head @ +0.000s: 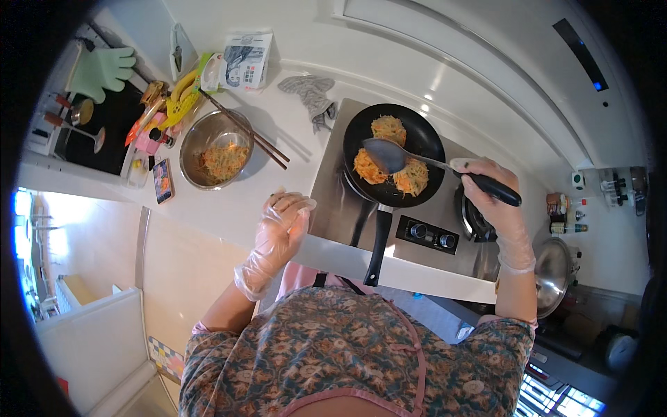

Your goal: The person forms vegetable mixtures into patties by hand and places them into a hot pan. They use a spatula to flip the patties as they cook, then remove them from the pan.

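My right hand, in a clear plastic glove, grips the black handle of a cooking ladle. The ladle's dark bowl is over the black frying pan and partly covers a shredded-vegetable patty. Two more patties lie in the pan, one at the back and one at the front right. My left hand, gloved too, is raised in front of the counter with its fingers curled; nothing can be made out in it. Left of the pan, a steel bowl holds more shredded mixture, with wooden chopsticks across its rim.
The pan's handle points towards me over the cooktop and its knobs. A grey cloth lies behind. A phone, bananas and packages stand at the left. A second burner and a large metal lid are at the right.
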Motion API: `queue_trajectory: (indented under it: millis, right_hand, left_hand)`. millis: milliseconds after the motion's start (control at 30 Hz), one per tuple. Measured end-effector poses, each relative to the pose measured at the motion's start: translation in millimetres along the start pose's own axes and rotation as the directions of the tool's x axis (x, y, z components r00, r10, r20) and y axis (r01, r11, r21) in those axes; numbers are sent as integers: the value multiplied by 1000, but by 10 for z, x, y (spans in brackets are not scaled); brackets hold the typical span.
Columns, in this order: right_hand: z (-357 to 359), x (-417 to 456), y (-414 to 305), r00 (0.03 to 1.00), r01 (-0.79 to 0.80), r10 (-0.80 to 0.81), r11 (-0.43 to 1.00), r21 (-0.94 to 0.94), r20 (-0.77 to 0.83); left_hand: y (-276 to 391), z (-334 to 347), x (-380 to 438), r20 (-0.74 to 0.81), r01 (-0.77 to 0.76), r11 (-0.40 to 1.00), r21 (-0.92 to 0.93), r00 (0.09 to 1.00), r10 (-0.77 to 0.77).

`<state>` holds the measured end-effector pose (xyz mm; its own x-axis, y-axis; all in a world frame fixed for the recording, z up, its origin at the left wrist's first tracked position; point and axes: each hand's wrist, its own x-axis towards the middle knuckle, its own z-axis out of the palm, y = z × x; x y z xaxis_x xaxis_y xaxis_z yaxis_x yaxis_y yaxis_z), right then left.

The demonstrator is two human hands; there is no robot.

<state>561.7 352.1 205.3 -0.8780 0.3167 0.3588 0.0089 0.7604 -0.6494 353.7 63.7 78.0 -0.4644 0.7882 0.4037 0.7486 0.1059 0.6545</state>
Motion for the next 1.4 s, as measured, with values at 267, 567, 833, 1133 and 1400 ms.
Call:
queue_trajectory:
  millis: [267, 567, 833, 1133, 1400]
  right_hand:
    - [-74, 27, 462, 981, -148, 170, 965, 217, -88]
    - [-1100, 58, 1362, 948, -262, 306, 907, 330, -90]
    - [-1309, 747, 1532, 931, -302, 246, 934, 191, 268]
    - [-1161, 1187, 1703, 874, -377, 299, 915, 147, 382]
    - [-1186, 1152, 1872, 845, -422, 320, 891, 167, 428]
  left_hand:
    - [430, 330, -66, -85, 84, 996, 22, 993, -81]
    - [861, 763, 51, -94, 52, 999, -1, 994, -52]
    - [1067, 839, -4, -124, 119, 992, 40, 986, -113]
    - [1165, 751, -100, -139, 188, 978, 89, 975, -174]
    - [1236, 724, -220, -177, 210, 970, 125, 966, -186]
